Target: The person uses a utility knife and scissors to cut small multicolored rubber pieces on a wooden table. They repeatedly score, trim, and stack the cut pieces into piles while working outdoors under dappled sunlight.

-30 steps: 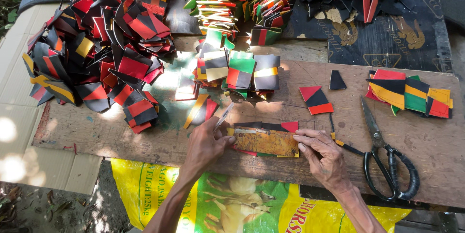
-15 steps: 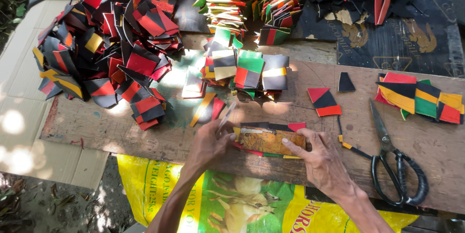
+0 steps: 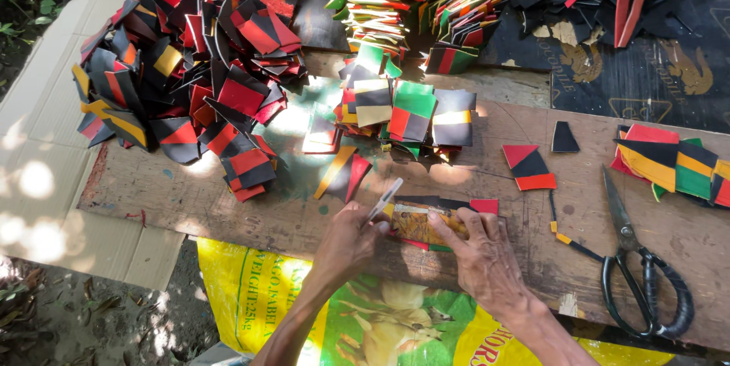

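Near worktop (image 3: 228, 206) edge, left hand (image 3: 346, 240) grips a blade (image 3: 385, 198); right hand (image 3: 479, 252) flat, pinning the strip (image 3: 426, 221) (fingers close): slip could cut them.

**Item Count**

One pair of black-handled scissors (image 3: 637, 275) lay on one wooden board (image 3: 228, 206). Two hands, left hand (image 3: 346, 240) and right hand (image 3: 487, 259), were present. Coloured pieces formed heaps too dense to count. One yellow-green sack (image 3: 365, 320) lay below.
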